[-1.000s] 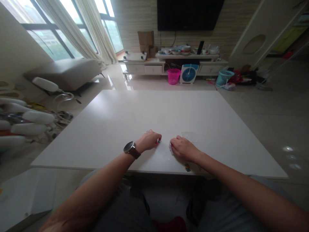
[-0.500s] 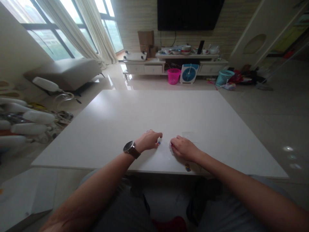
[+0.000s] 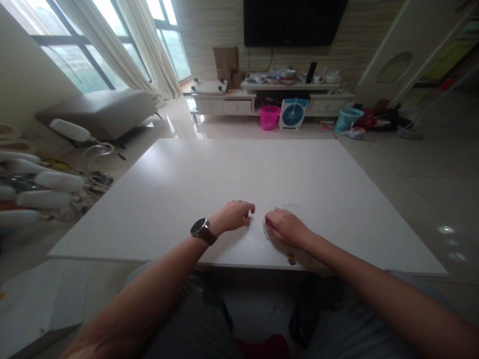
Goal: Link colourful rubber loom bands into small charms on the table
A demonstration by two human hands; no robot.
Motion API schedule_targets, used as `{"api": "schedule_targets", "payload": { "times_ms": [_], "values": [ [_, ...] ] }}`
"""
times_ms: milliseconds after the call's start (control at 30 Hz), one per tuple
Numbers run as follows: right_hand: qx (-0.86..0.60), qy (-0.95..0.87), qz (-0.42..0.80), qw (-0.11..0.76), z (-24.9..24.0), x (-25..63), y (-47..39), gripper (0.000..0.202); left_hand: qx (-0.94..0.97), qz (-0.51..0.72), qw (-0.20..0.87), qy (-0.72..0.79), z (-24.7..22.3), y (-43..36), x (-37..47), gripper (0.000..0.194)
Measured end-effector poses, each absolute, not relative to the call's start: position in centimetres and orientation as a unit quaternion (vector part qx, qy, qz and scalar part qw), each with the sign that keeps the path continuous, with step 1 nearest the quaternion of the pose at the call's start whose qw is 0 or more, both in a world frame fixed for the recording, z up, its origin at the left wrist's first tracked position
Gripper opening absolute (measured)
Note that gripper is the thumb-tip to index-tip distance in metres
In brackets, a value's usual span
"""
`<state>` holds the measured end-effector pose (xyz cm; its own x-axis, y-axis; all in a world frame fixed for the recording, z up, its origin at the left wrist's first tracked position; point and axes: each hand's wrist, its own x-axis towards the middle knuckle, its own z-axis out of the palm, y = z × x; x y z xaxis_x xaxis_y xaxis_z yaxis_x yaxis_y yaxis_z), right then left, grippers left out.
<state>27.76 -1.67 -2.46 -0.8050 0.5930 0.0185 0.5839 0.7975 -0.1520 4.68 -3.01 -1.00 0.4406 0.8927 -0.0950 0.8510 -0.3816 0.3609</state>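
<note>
My left hand [image 3: 235, 215], with a watch [image 3: 200, 227] on its wrist, hovers just over the white table [image 3: 224, 169]. Its thumb and index finger are apart, and nothing shows between them. Close by on the right, my right hand [image 3: 285, 227] has its fingers closed on a small clear plastic bag [image 3: 267, 233] with something red at its top. The bag's contents are too small to make out. A small yellow and blue cartoon figure [image 3: 291, 258] lies near the table's front edge. Beyond my right hand lies a flat clear plastic piece [image 3: 294, 206].
Past the table stand a pink basket [image 3: 269, 118], a fan [image 3: 294, 113] and a light blue basket [image 3: 348, 120] before a white TV cabinet [image 3: 224, 105]. A grey bench [image 3: 101, 112] is at the left, with several white padded objects [image 3: 60, 181] nearer.
My left hand has shifted slightly right, its thumb and index finger spread. The small blue and orange piece at its thumb no longer shows. My right hand has barely moved.
</note>
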Motion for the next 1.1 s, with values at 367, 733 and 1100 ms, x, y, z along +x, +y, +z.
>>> {"api": "schedule_targets", "payload": {
  "times_ms": [367,733,1100],
  "values": [
    [-0.284,-0.944,0.094,0.137,-2.8,27.7,-1.8,0.018,0.881,0.072,0.190,0.427,0.1,-3.7,6.4,0.022],
    [-0.273,-0.948,0.078,0.146,-3.1,27.6,-1.8,0.016,0.895,0.074,0.156,0.411,-0.4,-3.7,6.4,0.030],
    [-0.270,-0.949,0.079,0.145,-3.1,27.6,-2.0,0.016,0.889,0.048,0.145,0.433,-0.1,-3.7,6.5,0.029]
  ]
}}
